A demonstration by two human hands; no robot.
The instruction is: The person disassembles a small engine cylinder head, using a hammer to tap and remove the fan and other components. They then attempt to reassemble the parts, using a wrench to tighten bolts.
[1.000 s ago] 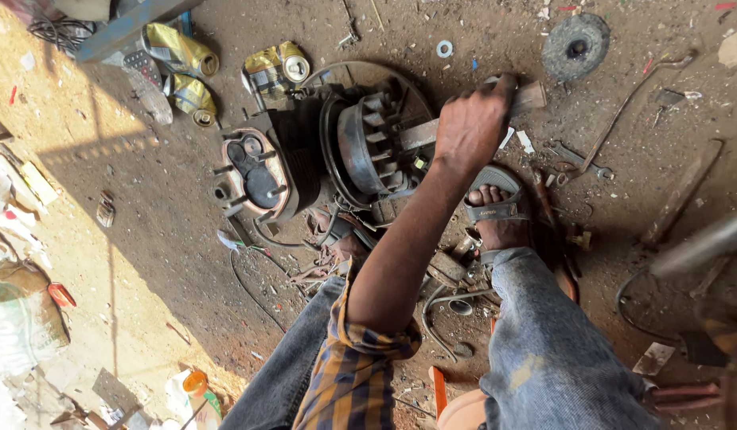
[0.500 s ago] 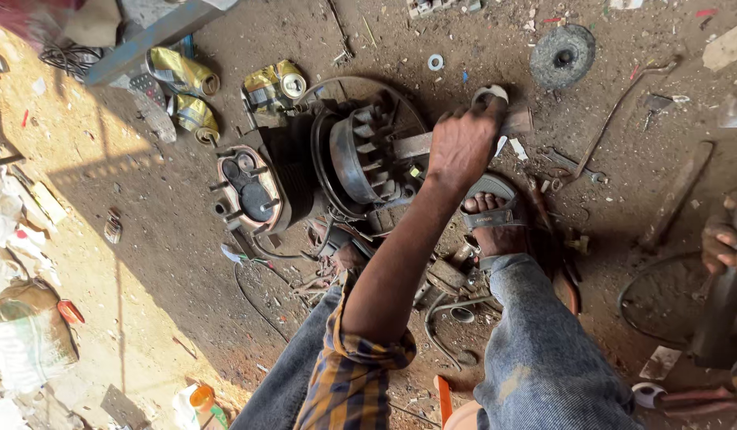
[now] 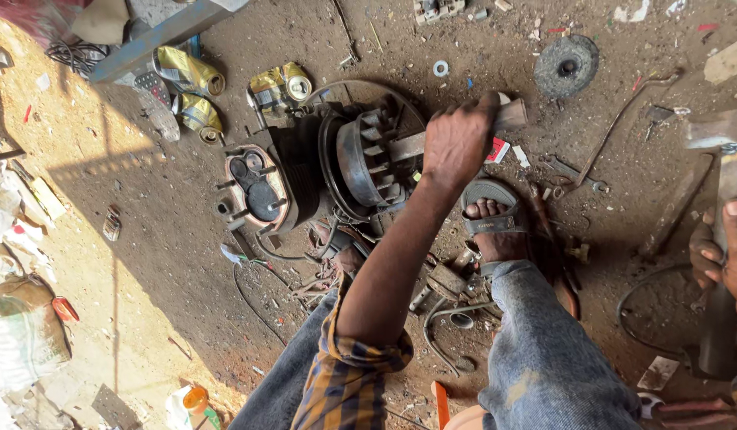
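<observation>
Metal bar [image 3: 496,123] gripped in closed left hand [image 3: 456,143], against engine [image 3: 345,163].

The engine block [image 3: 305,179] is set left of the sandalled foot [image 3: 492,227], with crushed cans [image 3: 189,87] behind and a grinding disc [image 3: 566,65] far right.

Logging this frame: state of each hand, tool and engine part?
Left hand: fist shut on a flat metal bar.
Flat metal bar: tip set in the dark finned engine block.
Dark finned engine block: lying on its side on the dirt.
Right hand: gripping an upright metal handle.
Sandalled foot: planted beside the block.
</observation>
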